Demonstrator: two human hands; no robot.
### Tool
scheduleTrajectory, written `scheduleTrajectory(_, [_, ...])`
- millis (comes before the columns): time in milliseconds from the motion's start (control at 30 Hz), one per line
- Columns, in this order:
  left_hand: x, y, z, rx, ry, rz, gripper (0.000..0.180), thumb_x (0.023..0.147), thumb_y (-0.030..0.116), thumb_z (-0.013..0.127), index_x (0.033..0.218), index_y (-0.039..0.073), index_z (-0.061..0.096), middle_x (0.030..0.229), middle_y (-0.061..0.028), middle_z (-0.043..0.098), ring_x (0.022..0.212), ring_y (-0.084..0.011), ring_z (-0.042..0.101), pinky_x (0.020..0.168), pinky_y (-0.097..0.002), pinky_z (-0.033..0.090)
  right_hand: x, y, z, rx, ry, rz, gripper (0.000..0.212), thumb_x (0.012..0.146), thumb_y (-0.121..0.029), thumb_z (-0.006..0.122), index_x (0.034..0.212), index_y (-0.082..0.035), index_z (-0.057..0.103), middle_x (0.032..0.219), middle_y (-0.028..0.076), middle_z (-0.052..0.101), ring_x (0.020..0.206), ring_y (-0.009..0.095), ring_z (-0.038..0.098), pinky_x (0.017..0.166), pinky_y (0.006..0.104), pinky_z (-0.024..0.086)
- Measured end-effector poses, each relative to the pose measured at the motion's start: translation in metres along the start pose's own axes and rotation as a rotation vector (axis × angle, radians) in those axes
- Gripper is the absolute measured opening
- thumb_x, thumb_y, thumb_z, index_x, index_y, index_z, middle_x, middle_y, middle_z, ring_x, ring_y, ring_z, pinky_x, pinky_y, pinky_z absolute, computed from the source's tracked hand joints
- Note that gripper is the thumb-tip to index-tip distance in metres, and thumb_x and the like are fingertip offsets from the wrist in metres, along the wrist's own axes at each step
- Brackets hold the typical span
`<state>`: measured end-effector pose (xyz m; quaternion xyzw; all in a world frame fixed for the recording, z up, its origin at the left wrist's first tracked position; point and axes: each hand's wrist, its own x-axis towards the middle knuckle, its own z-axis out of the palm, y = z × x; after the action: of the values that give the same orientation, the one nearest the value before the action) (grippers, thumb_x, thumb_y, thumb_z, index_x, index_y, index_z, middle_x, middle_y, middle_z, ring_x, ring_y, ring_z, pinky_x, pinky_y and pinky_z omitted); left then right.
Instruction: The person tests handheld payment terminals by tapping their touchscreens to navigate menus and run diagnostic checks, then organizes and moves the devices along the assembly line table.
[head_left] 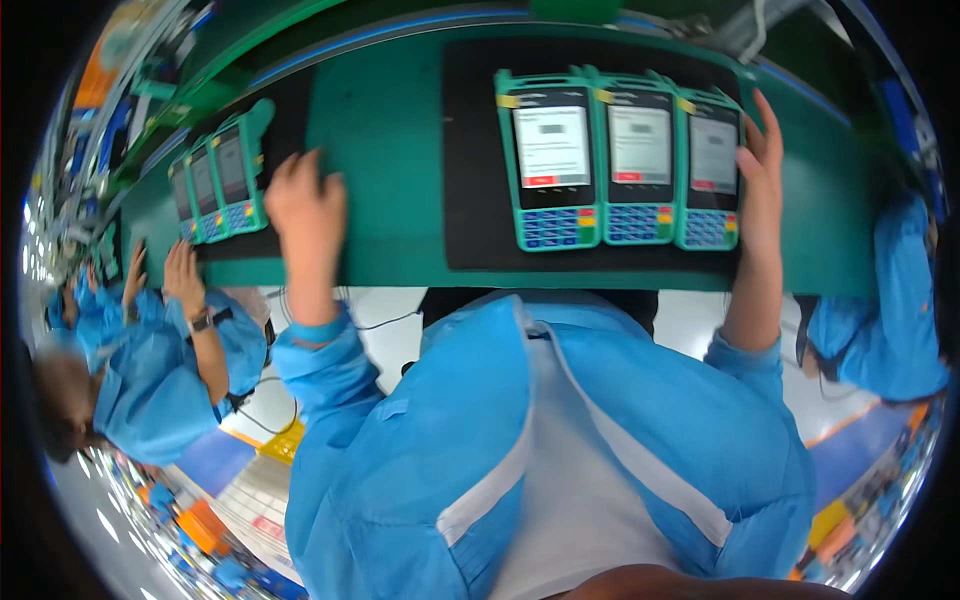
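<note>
Three card payment terminals in teal-green frames lie side by side on a black mat (480, 190): a left terminal (553, 218), a middle terminal (638, 215) and a right terminal (711, 215). Their screens are lit, with a red strip low down, above blue keypads. My right hand (762, 190) rests along the outer edge of the right terminal, thumb and fingers apart, not wrapped round it. Over the green bench to the left is my left hand (305, 210), slightly blurred, its fingers loosely bent and apart with nothing visible in them.
Another row of terminals (235, 180) lies on a second black mat (292, 115) at the left, in front of a co-worker (165, 370) in blue. A second co-worker (880, 310) sits at the right. A green rail (250, 50) runs along the far side of the bench (385, 150).
</note>
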<state>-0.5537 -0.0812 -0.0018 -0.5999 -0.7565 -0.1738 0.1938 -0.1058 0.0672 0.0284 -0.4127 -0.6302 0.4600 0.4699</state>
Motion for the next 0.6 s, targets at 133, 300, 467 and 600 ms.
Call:
scheduleTrajectory(133, [-0.013, -0.035, -0.006, 0.269, -0.138, -0.082, 0.043, 0.085, 0.016, 0.064, 0.126, 0.007, 0.058, 0.116, -0.018, 0.059, 0.103, -0.0371, 0.057, 0.089, -0.0438, 0.047, 0.003, 0.006, -0.002, -0.059, -0.059, -0.141, 0.069, 0.087, -0.017, 0.059, 0.149, -0.007, 0.031, 0.148, 0.022, 0.037, 0.136, 0.031, 0.038, 0.112, 0.0389, 0.03])
scheduleTrajectory(300, [-0.002, -0.041, -0.01, 0.714, -0.26, 0.209, 0.045, 0.083, 0.009, 0.056, 0.128, 0.006, 0.055, 0.107, -0.0099, 0.06, 0.097, -0.0265, 0.06, 0.077, -0.0363, 0.051, 0.001, 0.007, -0.004, -0.31, -0.104, -0.236, 0.06, 0.081, -0.014, 0.06, 0.14, -0.012, 0.048, 0.151, 0.021, 0.034, 0.14, 0.035, 0.032, 0.114, 0.0418, 0.025])
scheduleTrajectory(467, [0.017, -0.043, -0.01, 0.725, -0.301, 0.195, 0.034, 0.08, 0.006, 0.057, 0.113, 0.005, 0.061, 0.088, -0.009, 0.063, 0.086, -0.0267, 0.062, 0.07, -0.0371, 0.051, 0.001, 0.006, -0.009, -0.2, -0.107, -0.256, 0.058, 0.083, -0.017, 0.056, 0.14, -0.011, 0.048, 0.152, 0.02, 0.032, 0.141, 0.034, 0.031, 0.116, 0.0418, 0.022])
scheduleTrajectory(600, [0.013, -0.028, -0.012, 0.594, -0.237, 0.201, 0.017, 0.077, 0.002, 0.057, 0.092, 0.003, 0.062, 0.075, -0.0096, 0.063, 0.076, -0.029, 0.063, 0.067, -0.0399, 0.051, -0.001, 0.004, -0.008, -0.084, -0.137, -0.196, 0.057, 0.082, -0.014, 0.051, 0.139, -0.009, 0.048, 0.153, 0.02, 0.031, 0.141, 0.033, 0.031, 0.116, 0.0415, 0.02])
